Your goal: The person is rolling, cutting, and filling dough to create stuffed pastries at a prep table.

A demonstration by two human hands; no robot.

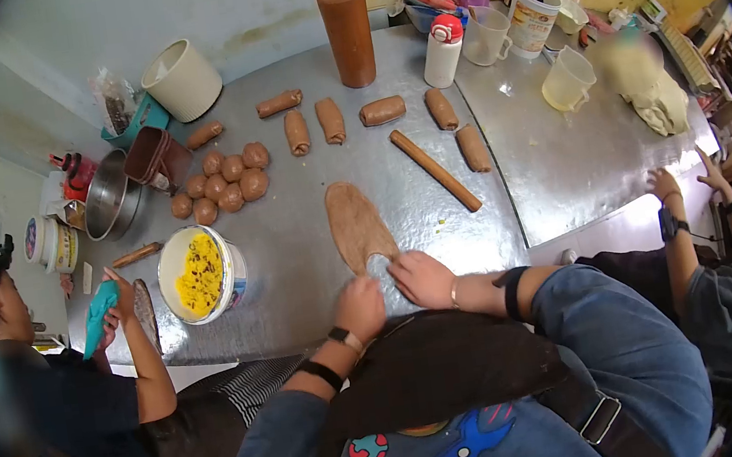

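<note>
A long flat piece of brown dough (356, 221) lies on the metal table in front of me. My left hand (361, 308) is at its near left end, fingers curled on the dough. At the near right end my right hand (422, 280) has its fingers pressed down on the dough edge. Between the two hands the near edge of the dough curves inward. A wooden rolling pin (435, 170) lies to the right. Beyond the dough are several rolled dough pieces (382, 111). To the left sits a cluster of brown dough balls (229, 192).
A white bucket (239, 277) holds yellow filling. At the left, a co-worker (142, 387) holds a teal piping bag (100, 317). Another person's arms (679, 229) are at the right. A white bottle (443, 56) and a wooden cylinder (347, 37) stand at the back.
</note>
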